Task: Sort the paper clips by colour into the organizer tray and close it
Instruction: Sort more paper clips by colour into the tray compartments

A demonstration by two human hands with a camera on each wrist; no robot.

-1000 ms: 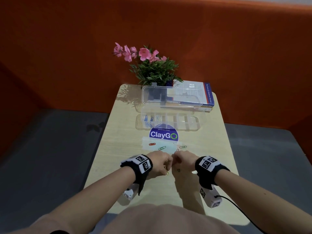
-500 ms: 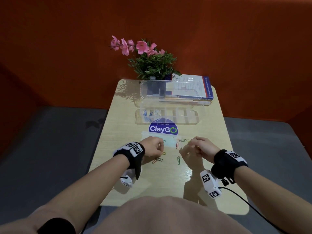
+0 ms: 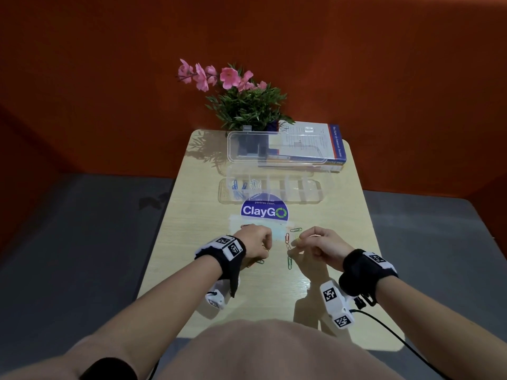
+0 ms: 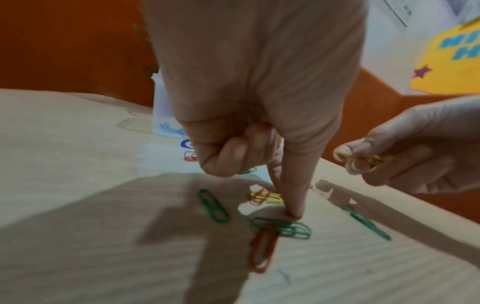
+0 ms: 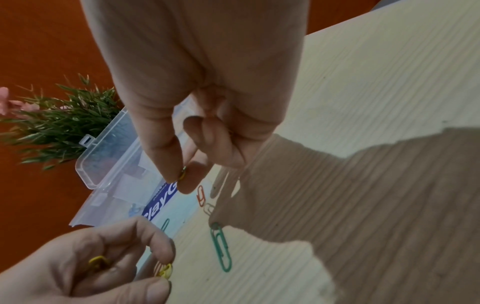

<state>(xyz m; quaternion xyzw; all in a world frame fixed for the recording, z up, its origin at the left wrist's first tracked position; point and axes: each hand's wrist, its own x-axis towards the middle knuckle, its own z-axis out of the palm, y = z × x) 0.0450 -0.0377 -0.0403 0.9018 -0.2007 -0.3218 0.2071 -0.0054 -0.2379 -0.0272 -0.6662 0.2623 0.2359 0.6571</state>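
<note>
Coloured paper clips lie loose on the table: a red one [image 3: 287, 237], green ones [image 3: 289, 262] [image 4: 214, 206] [image 5: 221, 248], and a yellow-and-orange tangle [image 4: 263, 196]. My left hand [image 3: 263, 245] has its fingers curled round a yellow clip [image 5: 97, 261], while its index fingertip [image 4: 292, 209] presses the table beside a green clip crossed over a red one [image 4: 281, 227]. My right hand [image 3: 300, 239] hovers just right of it and pinches yellow clips [image 4: 359, 159] [image 5: 183, 174] between thumb and forefinger. The clear organizer tray [image 3: 315, 192] stands farther back with its lid [image 3: 277, 146] raised. Blue clips [image 3: 237, 186] fill its leftmost compartment.
A round ClayGo sticker [image 3: 264, 211] lies between the tray and the clips. A book [image 3: 310, 141] and a pink-flowered plant [image 3: 247, 100] stand behind the tray. The table [image 3: 192, 242] is narrow, with grey floor on both sides and an orange wall behind.
Both hands moved forward from the near edge and apart, into the scattered clips. Over the last half second they have hardly shifted.
</note>
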